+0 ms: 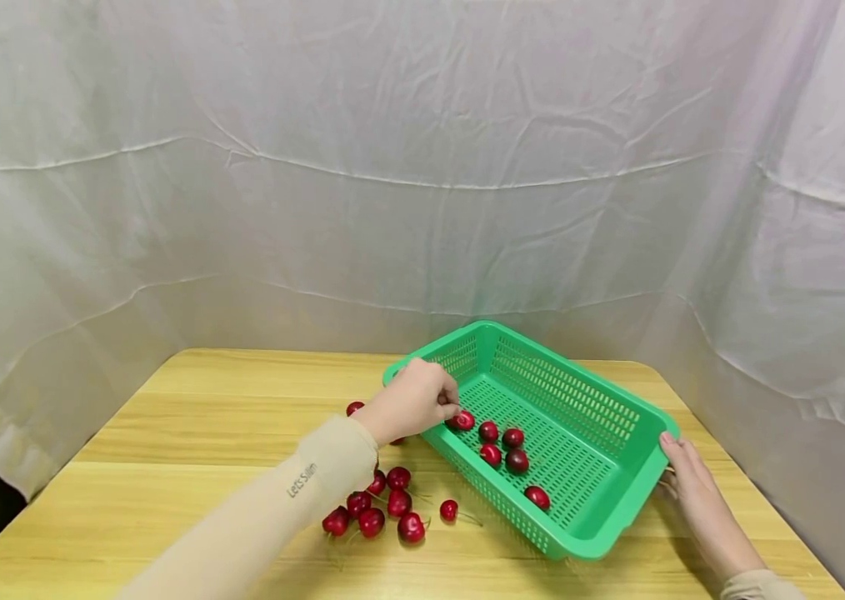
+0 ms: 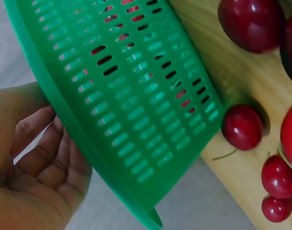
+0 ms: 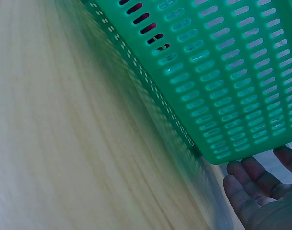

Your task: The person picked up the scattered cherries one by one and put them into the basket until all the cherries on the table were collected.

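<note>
- Several glossy, dark-red round cherries (image 1: pixel 517 461) lie inside a green rectangular plastic basket with slotted walls (image 1: pixel 628 500), along its near side.
- The basket sits on the right half of a light, wood-grained table (image 1: pixel 265 417), its long axis running diagonally from far left to near right.
- The left hand (image 1: pixel 413 402) reaches over the left part of the basket rim. Its fingers are curled, with thumb and index finger close together at a bright red cherry (image 1: pixel 463 420) just inside the near wall. Whether the fingertips grip this cherry or its stem cannot be told; in the left wrist view the rim hides the thumb tip.
- The right hand (image 1: pixel 703 500) holds the right end of the basket: thumb over the rim, other fingers below it.
- A loose group of dark-red cherries with thin stems (image 1: pixel 399 502) lies on the table, left of the basket; the left forearm covers part of this area.
- One single stemmed cherry (image 1: pixel 448 511) lies between that group and the basket, apart from both.
- A beige sleeve with dark lettering (image 1: pixel 302 492) covers the left forearm; a plain beige cuff (image 1: pixel 760 586) shows at the right wrist.
- A creased, whitish cloth curtain (image 1: pixel 422 167) hangs behind the table and along both sides.
</note>
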The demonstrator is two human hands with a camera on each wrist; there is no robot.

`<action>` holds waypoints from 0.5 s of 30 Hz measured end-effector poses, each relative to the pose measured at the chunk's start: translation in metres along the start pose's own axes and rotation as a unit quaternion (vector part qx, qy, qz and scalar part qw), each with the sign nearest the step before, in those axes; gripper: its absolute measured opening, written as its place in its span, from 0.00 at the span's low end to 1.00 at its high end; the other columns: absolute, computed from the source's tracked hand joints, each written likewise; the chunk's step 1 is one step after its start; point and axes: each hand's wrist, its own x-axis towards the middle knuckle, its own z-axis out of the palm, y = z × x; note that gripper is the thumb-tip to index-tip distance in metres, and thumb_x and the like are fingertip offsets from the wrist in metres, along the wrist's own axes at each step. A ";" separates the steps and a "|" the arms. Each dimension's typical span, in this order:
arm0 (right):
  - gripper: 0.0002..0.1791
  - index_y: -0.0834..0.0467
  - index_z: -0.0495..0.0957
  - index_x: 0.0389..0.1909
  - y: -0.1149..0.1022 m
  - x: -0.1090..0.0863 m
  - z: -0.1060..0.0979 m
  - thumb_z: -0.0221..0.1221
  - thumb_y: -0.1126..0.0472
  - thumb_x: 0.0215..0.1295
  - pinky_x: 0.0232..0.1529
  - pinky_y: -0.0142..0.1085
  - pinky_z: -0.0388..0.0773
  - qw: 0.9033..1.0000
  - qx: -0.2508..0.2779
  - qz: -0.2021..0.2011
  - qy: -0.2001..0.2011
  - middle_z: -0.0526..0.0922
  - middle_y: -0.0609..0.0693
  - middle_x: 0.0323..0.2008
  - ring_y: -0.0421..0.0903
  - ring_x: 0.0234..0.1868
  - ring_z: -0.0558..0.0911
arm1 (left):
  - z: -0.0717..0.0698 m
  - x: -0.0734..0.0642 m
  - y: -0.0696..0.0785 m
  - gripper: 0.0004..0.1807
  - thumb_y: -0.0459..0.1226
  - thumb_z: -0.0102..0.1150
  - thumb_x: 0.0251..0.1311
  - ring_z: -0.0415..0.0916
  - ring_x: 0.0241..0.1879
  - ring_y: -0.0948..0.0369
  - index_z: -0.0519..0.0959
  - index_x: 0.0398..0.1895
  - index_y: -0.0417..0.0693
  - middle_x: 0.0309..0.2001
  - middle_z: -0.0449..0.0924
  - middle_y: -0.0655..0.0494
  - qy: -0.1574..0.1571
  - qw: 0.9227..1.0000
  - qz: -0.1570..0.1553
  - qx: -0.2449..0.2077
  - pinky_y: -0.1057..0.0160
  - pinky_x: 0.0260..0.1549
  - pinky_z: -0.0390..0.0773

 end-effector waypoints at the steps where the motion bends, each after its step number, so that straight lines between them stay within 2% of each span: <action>1: 0.36 0.65 0.48 0.79 0.000 0.000 0.000 0.32 0.40 0.89 0.52 0.17 0.74 1.000 0.002 0.000 0.000 0.70 0.37 0.60 0.17 0.52 0.76 | 0.001 0.001 0.001 0.07 0.33 0.71 0.69 0.76 0.31 0.67 0.92 0.31 0.48 0.30 0.90 0.60 -0.003 1.000 -0.001 -0.003 0.70 0.34 0.78; 7: 0.26 0.56 0.55 0.73 0.001 -0.001 0.001 0.33 0.43 0.90 0.51 0.18 0.76 1.000 0.008 -0.009 0.007 0.74 0.29 0.55 0.19 0.52 0.78 | 0.009 0.006 0.007 0.08 0.33 0.71 0.68 0.74 0.30 0.68 0.92 0.30 0.47 0.29 0.89 0.61 -0.014 1.000 -0.005 -0.004 0.69 0.36 0.77; 15: 0.23 0.54 0.56 0.72 0.000 -0.001 0.002 0.33 0.44 0.90 0.51 0.19 0.77 1.000 0.012 -0.015 0.011 0.75 0.28 0.53 0.20 0.52 0.78 | 0.018 0.009 0.011 0.07 0.36 0.73 0.68 0.78 0.31 0.69 0.91 0.30 0.50 0.31 0.89 0.60 -0.026 1.000 -0.011 -0.005 0.71 0.35 0.80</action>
